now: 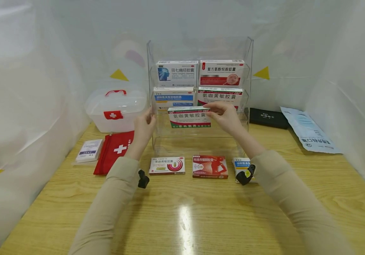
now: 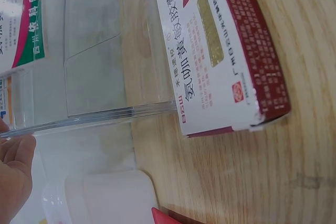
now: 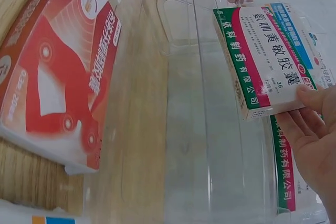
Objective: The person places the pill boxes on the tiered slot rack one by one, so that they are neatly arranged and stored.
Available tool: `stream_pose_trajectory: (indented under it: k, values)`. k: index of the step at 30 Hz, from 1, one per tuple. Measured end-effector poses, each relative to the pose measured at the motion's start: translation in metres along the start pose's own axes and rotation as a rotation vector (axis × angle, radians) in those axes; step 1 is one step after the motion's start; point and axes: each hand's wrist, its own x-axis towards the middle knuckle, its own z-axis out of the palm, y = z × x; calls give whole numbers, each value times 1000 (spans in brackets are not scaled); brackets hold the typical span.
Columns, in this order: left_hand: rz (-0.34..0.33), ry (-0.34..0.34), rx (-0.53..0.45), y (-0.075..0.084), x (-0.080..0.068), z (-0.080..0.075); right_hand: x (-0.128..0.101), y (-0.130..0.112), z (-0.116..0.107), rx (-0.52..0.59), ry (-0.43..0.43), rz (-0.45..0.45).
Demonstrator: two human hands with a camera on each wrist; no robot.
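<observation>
My right hand (image 1: pixel 226 117) pinches a white medicine box (image 1: pixel 187 121) with green and red bands by its right end, thumb on the front. The box is held in front of a clear tiered display rack (image 1: pixel 198 133). With its thumb and fingers, my left hand (image 1: pixel 144 128) grips the rack's left side panel; the left wrist view shows those fingers (image 2: pixel 21 153) at the panel's edge. Behind the held box, a matching green-and-red box (image 1: pixel 231 95) and a blue-and-white box (image 1: pixel 174 97) stand on one tier. Two more boxes, a white one (image 1: pixel 182 76) and a red-and-white one (image 1: pixel 222 76), stand above.
Before the rack lie a white box (image 1: pixel 166 165), a red box (image 1: pixel 210 166) and a blue-and-white box (image 1: pixel 238 170) partly behind my right wrist. A first-aid case (image 1: pixel 118 109), red pouch (image 1: pixel 109 156) and small pack (image 1: pixel 89 150) sit left; a black case (image 1: pixel 268 118) and mask packet (image 1: pixel 311 131) right.
</observation>
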Motion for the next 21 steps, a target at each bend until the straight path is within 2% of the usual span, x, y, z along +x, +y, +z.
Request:
stream_pose_trajectory:
  k: [13,21]
  values:
    - [13,6,-11,1,0,1,2,5,21,-4,-17,-3]
    - [-1,2,-14,2,-1,-1,5,8,30,64,-50,8]
